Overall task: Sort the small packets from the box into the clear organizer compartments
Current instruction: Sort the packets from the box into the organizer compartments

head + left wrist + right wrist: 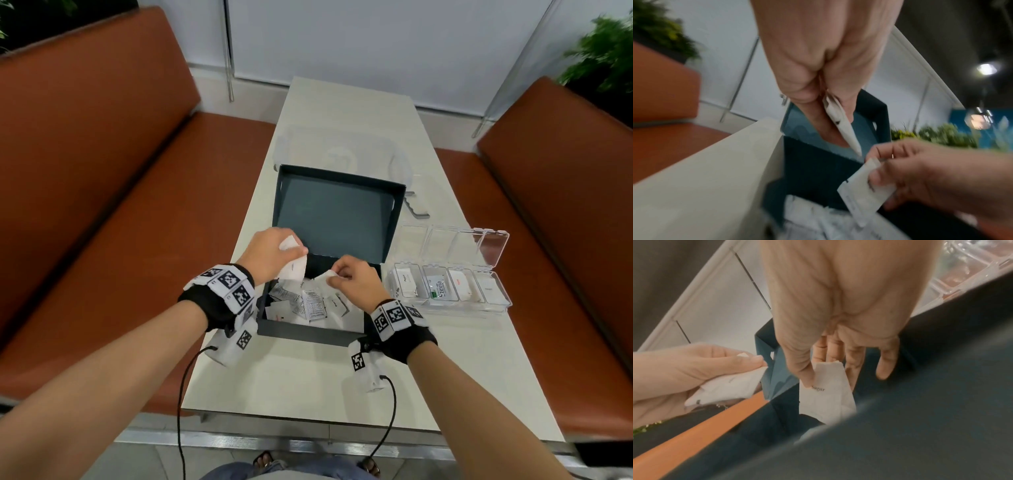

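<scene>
A dark box (310, 334) with its lid (335, 216) raised behind it sits mid-table, and several white and silver packets (310, 303) lie inside. My left hand (274, 253) hovers over the box's far left corner and pinches white packets (291, 269) (842, 123) between thumb and fingers. My right hand (352, 282) is over the box's right side, pinching one white sugar packet (826, 395) (325, 277) by its top edge. The clear organizer (448, 287) stands right of the box with its lids (459, 245) flipped up; each of its compartments holds packets.
The pale table (308, 387) is narrow, with orange bench seats (113, 219) on both sides. A clear plastic container (342, 150) sits behind the box lid. Cables hang from both wrist bands over the table's near edge. Plants stand at the far corners.
</scene>
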### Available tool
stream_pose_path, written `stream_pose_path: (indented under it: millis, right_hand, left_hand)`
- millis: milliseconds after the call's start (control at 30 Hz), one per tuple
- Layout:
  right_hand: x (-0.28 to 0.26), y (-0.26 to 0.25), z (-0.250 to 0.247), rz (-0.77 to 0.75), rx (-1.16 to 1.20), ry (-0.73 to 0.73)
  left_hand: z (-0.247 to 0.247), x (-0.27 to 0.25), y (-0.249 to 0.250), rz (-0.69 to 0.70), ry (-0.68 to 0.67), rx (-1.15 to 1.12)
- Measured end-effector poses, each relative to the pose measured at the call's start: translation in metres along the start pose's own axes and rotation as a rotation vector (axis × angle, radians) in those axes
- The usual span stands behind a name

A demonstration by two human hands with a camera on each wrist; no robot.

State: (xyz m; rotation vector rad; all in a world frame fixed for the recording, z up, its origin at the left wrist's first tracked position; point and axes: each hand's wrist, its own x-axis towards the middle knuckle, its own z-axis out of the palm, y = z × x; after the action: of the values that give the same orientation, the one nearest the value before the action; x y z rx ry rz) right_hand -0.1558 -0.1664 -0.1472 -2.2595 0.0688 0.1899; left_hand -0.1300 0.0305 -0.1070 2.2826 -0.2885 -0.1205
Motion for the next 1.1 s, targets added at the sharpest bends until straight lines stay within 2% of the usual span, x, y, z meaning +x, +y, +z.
stream_pose_path:
  millis: [133, 233, 300, 500, 633, 800, 933, 1100]
  right_hand:
    - [-0.001, -0.006, -0.017, -0.011, 0.174, 0.111]
    - [-0.003, -0.017, -0.029, -0.013, 0.320, 0.117]
    - [-0.005, -0.027, -0.037, -0.034, 0.419, 0.121]
    - [-0.015, -0.061, -0.046, -0.076, 0.674, 0.162]
    - [-0.018, -0.073, -0.043, -0.053, 0.752, 0.105]
    - [-0.019, -0.070, -0.029, -0.044, 0.551, 0.131]
    - [-0.019, -0.068, -0.025, -0.096, 0.539, 0.195]
    - [-0.018, -0.062, -0.028, -0.122, 0.443, 0.234]
  left_hand:
    - [-0.006, 0.000, -0.001, -0.181, 0.099, -0.492]
    - [-0.007, 0.001, 0.001, -0.384, 0.108, -0.853]
    - [-0.007, 0.002, 0.001, -0.469, 0.114, -1.010]
    - [0.000, -0.003, 0.005, -0.498, 0.084, -1.047]
    - [0.010, -0.005, 0.016, -0.518, 0.030, -1.135]
    - [0.013, -0.004, 0.035, -0.520, -0.063, -1.441]
    - [0.009, -0.008, 0.042, -0.508, -0.205, -1.633]
    - [0.011, -0.008, 0.049, -0.516, -0.333, -1.542]
